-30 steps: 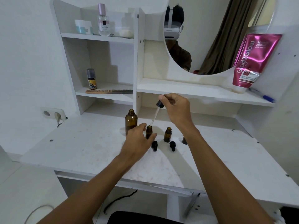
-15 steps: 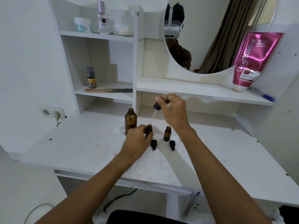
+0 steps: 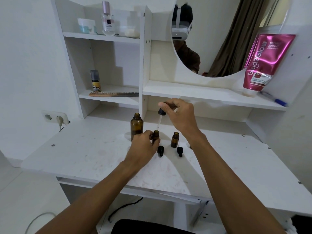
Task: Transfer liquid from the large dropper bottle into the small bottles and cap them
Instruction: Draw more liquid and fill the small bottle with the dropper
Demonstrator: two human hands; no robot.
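The large amber bottle [image 3: 136, 126] stands open on the white desk [image 3: 87, 154]. My left hand [image 3: 143, 146] grips a small amber bottle [image 3: 155, 136] just right of it. My right hand [image 3: 179, 114] pinches the black-capped glass dropper [image 3: 160, 118], whose tip hangs just above that small bottle's open mouth. A second small amber bottle [image 3: 174, 139] stands open further right. Two small black caps [image 3: 160, 150] [image 3: 180, 151] lie on the desk in front of the small bottles.
A shelf unit with a mirror [image 3: 211, 39] rises behind the desk. It holds a comb [image 3: 113, 94], a small spray bottle [image 3: 95, 81], jars, a perfume bottle [image 3: 108, 19], a pink tube [image 3: 265, 63] and a pen [image 3: 274, 99]. A wall socket [image 3: 54, 117] sits at left.
My left hand closed around the small bottle. My right hand moved the dropper left and lower, bringing its tip over that bottle's mouth.
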